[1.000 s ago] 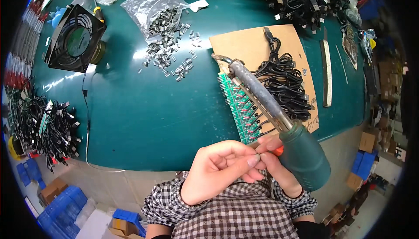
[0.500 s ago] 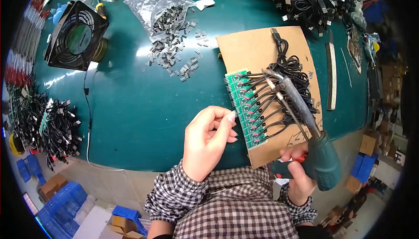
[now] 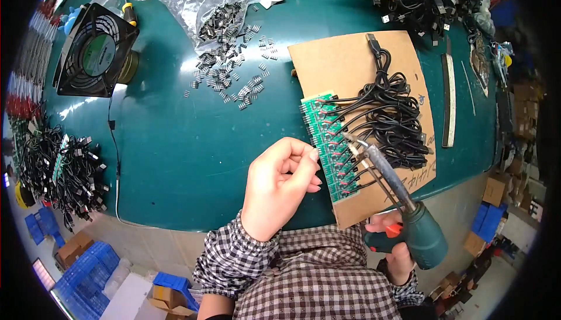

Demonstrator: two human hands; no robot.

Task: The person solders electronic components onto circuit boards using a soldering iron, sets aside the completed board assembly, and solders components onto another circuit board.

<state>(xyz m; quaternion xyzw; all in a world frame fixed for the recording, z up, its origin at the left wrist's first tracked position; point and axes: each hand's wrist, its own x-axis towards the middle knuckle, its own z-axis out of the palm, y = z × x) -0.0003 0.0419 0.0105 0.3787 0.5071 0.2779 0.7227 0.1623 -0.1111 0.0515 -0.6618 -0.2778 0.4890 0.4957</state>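
A strip of green circuit boards (image 3: pixel 331 150) lies along the left side of a brown cardboard sheet (image 3: pixel 327 57). Black USB cables (image 3: pixel 391 121) run from the boards and lie bundled on the cardboard. My right hand (image 3: pixel 394 250) is wrapped round the handle of a green soldering gun (image 3: pixel 425 235) with a red trigger. The gun's metal tip is over the cable ends beside the middle of the strip; whether it touches cannot be told. My left hand (image 3: pixel 280 185) is closed in a pinch at the strip's left edge; what lies between thumb and finger is hidden.
Small black pin connectors (image 3: pixel 222 75) spill from a clear plastic bag (image 3: pixel 201 2) on the green table. A black fan (image 3: pixel 96 51) stands at the left. Cable heaps lie at the far right (image 3: pixel 421 4) and left (image 3: pixel 76 174). A long strip (image 3: pixel 449 101) lies right of the cardboard.
The soldering gun has moved nearer to me and slightly left, its tip going from the upper cables to beside the strip's middle. My left hand keeps its pinch at the strip's edge.
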